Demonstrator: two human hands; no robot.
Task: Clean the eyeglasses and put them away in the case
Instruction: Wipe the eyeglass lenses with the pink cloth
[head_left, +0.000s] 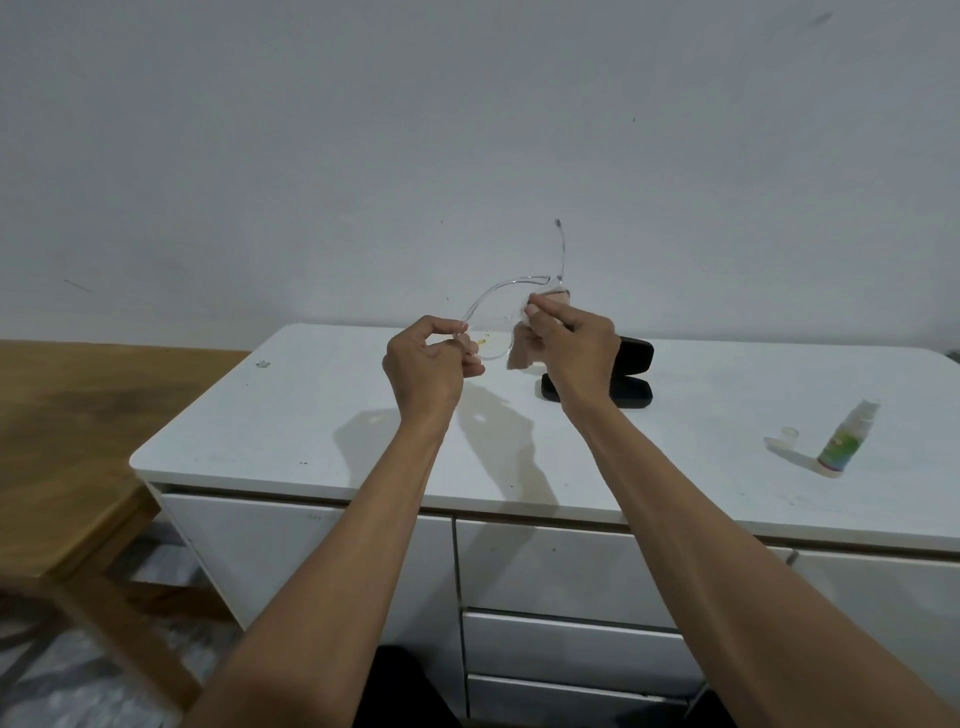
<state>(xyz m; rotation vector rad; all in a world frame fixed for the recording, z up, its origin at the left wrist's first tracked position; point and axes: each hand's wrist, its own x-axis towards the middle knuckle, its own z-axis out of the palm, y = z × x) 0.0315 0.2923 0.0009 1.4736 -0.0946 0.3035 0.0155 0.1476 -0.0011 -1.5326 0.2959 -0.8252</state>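
Holding the eyeglasses (498, 306) up in the middle of the frame, above the white cabinet top (311, 415), I have both hands on them. My left hand (428, 366) pinches the left end of the clear frame, fingers curled in tight around it. My right hand (574, 348) has its fingers closed on a small pinkish cloth (522, 353), pressed against the right lens; I cannot tell just how much of the lens the cloth covers. One temple arm sticks up toward the wall above my right hand.

Just behind and below my right wrist, the black case (631, 374) lies open on the cabinet top, partly hidden by my hand. Toward the right edge of the frame a small spray bottle (844, 439) stands tilted in the view, with its clear cap (789, 434) just to its left. A wooden table (78, 431) fills the left side.
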